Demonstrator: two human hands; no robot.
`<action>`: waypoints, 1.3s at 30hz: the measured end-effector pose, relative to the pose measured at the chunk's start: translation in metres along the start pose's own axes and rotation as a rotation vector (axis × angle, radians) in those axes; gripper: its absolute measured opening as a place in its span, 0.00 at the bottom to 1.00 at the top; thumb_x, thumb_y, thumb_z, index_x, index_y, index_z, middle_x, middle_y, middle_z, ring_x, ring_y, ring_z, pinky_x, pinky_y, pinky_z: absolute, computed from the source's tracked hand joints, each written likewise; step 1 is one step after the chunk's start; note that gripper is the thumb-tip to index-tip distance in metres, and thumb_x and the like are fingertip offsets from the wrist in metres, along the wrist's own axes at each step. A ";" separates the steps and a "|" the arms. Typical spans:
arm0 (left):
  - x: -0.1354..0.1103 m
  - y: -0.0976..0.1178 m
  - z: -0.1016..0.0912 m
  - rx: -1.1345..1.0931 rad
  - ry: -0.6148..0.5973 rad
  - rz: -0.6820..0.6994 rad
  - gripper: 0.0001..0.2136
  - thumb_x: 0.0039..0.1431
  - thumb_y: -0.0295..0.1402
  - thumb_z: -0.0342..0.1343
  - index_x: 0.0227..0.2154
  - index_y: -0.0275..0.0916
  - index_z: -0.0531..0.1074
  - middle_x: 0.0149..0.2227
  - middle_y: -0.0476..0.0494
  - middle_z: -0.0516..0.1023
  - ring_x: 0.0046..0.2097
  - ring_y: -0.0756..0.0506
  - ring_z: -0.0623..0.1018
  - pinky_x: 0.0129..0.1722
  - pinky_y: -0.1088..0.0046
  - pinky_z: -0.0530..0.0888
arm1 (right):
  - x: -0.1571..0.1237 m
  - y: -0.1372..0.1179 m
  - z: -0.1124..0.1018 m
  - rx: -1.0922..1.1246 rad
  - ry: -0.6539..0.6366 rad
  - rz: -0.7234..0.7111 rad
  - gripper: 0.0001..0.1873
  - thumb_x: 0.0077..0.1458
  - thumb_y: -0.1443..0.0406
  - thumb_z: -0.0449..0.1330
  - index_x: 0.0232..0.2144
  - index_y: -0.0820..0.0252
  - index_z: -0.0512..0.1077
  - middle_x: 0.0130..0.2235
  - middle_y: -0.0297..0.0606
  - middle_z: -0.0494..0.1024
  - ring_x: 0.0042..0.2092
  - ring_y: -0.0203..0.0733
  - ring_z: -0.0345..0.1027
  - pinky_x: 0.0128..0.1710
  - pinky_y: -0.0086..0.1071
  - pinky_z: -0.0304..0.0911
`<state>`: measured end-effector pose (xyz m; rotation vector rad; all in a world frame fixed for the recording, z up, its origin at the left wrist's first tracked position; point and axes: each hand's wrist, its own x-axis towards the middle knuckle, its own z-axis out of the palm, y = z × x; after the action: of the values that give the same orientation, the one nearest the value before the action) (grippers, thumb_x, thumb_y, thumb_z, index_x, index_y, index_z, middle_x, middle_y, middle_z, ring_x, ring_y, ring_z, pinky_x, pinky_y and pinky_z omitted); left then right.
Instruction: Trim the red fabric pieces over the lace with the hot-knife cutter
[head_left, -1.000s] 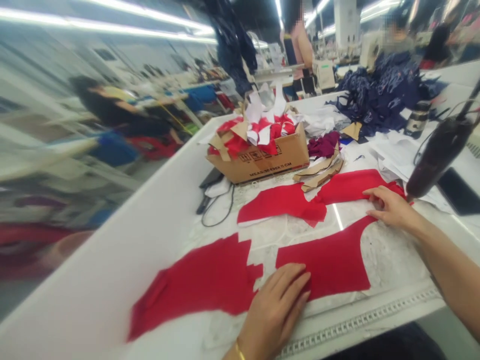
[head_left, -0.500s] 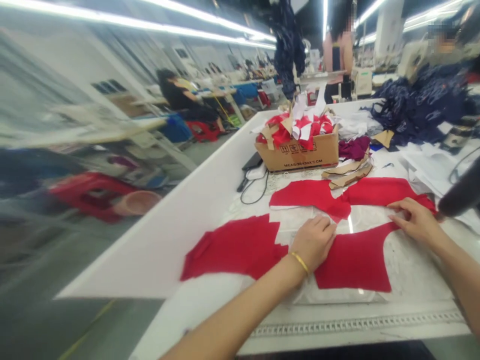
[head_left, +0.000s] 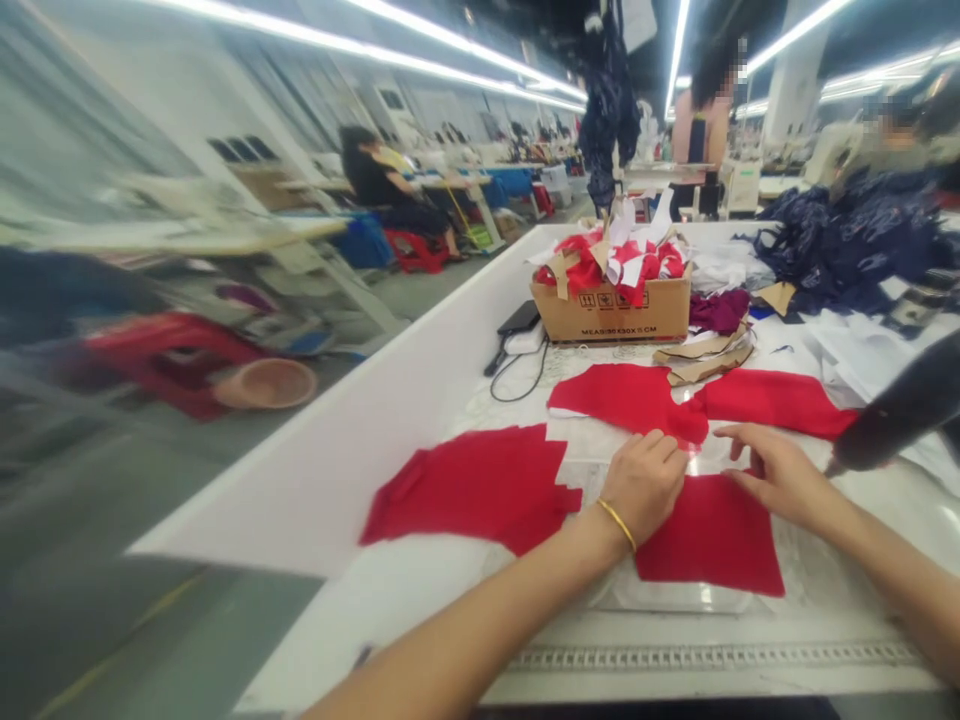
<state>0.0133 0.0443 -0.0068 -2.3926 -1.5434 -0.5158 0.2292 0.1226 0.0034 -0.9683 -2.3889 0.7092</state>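
Note:
My left hand (head_left: pixel 643 485), with a gold bangle (head_left: pixel 616 525) on its wrist, lies palm down on a pale, see-through sheet (head_left: pixel 660 590), its fingers near the upper red fabric piece (head_left: pixel 626 398). My right hand (head_left: pixel 780 478) rests with spread fingers just above the top edge of a lower red fabric piece (head_left: pixel 709 535). A second lower piece (head_left: pixel 472 490) lies left of my left hand. Another red piece (head_left: pixel 772 402) adjoins the upper one. Neither hand holds anything I can see.
A cardboard box (head_left: pixel 611 318) of red and white scraps stands beyond the fabric, beside a black device (head_left: pixel 519 318) with a cable. Brown pattern card (head_left: pixel 705 360), maroon cloth (head_left: pixel 720 310) and navy fabric (head_left: pixel 847 240) lie further right. A dark blurred object (head_left: pixel 907 415) hangs at right.
My right hand has moved left, closer to my left hand. The lower right red piece now shows a straighter top edge. The camera view has also swung slightly left.

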 end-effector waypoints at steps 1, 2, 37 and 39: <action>-0.002 0.003 -0.002 -0.001 0.010 0.008 0.10 0.69 0.26 0.48 0.34 0.37 0.73 0.32 0.42 0.73 0.37 0.43 0.72 0.37 0.66 0.68 | 0.004 -0.006 0.006 -0.004 -0.016 -0.011 0.23 0.52 0.69 0.60 0.52 0.56 0.74 0.35 0.35 0.78 0.25 0.36 0.64 0.31 0.32 0.65; -0.003 0.007 -0.004 0.000 0.019 0.012 0.10 0.69 0.27 0.48 0.35 0.37 0.73 0.32 0.43 0.73 0.37 0.43 0.72 0.38 0.66 0.68 | 0.009 -0.011 0.011 -0.006 -0.026 -0.020 0.22 0.51 0.70 0.60 0.50 0.55 0.75 0.33 0.34 0.79 0.26 0.36 0.64 0.31 0.32 0.64; -0.038 -0.020 -0.054 -0.851 -0.571 -0.465 0.09 0.61 0.37 0.53 0.30 0.37 0.72 0.26 0.50 0.74 0.29 0.49 0.71 0.29 0.76 0.68 | -0.095 -0.004 -0.027 -0.382 0.418 -0.180 0.10 0.63 0.63 0.54 0.32 0.55 0.74 0.20 0.31 0.75 0.16 0.33 0.64 0.19 0.29 0.58; -0.032 -0.023 -0.035 -0.768 -0.518 -0.467 0.07 0.60 0.34 0.54 0.28 0.38 0.72 0.26 0.50 0.73 0.29 0.48 0.71 0.31 0.74 0.68 | -0.088 0.009 -0.024 -0.438 0.360 -0.093 0.13 0.63 0.61 0.53 0.30 0.56 0.75 0.21 0.33 0.78 0.17 0.34 0.65 0.20 0.29 0.56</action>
<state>-0.0252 0.0130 0.0120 -2.8528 -2.5396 -0.7197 0.3037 0.0705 -0.0034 -1.0398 -2.2800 -0.0360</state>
